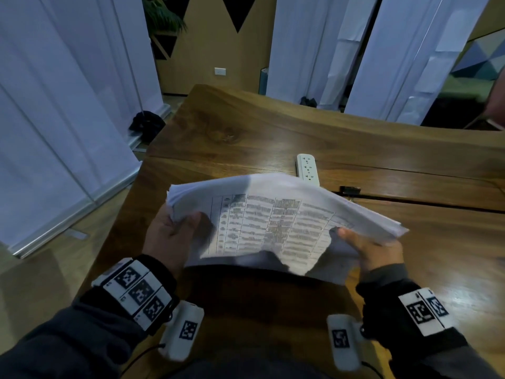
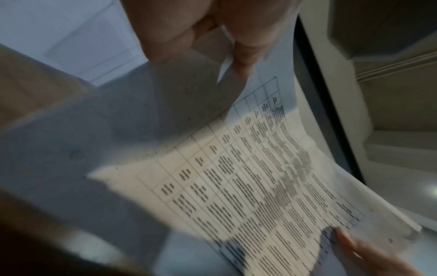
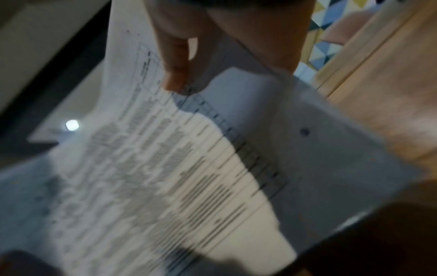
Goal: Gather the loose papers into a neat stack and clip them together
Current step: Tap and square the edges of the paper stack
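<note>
A stack of white papers (image 1: 273,222) printed with a table is held up above the wooden table (image 1: 410,263), its top sheet facing me and bowed. My left hand (image 1: 175,231) grips the stack's left edge, thumb on top and fingers underneath. My right hand (image 1: 369,247) grips the right edge the same way. The left wrist view shows the printed sheet (image 2: 248,177) under my left thumb (image 2: 175,33), and the right wrist view shows the sheet (image 3: 189,168) pinched under my right thumb (image 3: 175,61). A black binder clip (image 1: 349,190) lies on the table behind the stack.
A white power strip (image 1: 308,169) lies on the table just beyond the papers. White curtains (image 1: 54,119) hang to the left and behind. The table's left edge runs close to my left forearm. Another person's arm (image 1: 496,105) shows at the far right.
</note>
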Tool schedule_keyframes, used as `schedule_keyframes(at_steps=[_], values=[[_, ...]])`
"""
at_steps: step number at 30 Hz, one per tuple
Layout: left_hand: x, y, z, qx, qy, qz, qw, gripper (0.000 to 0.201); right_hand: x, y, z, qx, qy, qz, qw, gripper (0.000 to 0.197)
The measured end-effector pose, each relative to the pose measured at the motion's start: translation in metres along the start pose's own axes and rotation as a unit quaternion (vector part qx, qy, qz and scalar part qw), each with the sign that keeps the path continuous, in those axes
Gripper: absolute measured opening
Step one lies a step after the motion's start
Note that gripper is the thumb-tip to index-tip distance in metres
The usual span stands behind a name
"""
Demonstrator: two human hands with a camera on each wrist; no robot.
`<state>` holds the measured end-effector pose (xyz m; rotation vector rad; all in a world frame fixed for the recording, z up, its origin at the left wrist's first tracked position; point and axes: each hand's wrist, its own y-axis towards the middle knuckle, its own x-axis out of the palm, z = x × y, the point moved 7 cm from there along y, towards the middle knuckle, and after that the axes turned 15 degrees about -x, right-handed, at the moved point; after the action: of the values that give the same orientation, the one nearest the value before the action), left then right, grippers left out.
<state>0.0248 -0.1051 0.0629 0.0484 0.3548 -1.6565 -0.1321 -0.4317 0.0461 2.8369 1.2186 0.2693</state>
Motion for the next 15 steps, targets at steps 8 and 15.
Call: schedule_keyframes(at_steps=[8, 15], values=[[0.003, -0.018, 0.017, 0.048, -0.011, -0.032, 0.998, 0.029, 0.008, -0.01, -0.01, -0.06, -0.04, -0.002, 0.997, 0.046], [0.005, -0.021, 0.01, 0.017, -0.048, -0.051, 0.997, 0.025, 0.002, -0.006, -0.011, -0.042, 0.028, 0.022, 0.998, 0.043]])
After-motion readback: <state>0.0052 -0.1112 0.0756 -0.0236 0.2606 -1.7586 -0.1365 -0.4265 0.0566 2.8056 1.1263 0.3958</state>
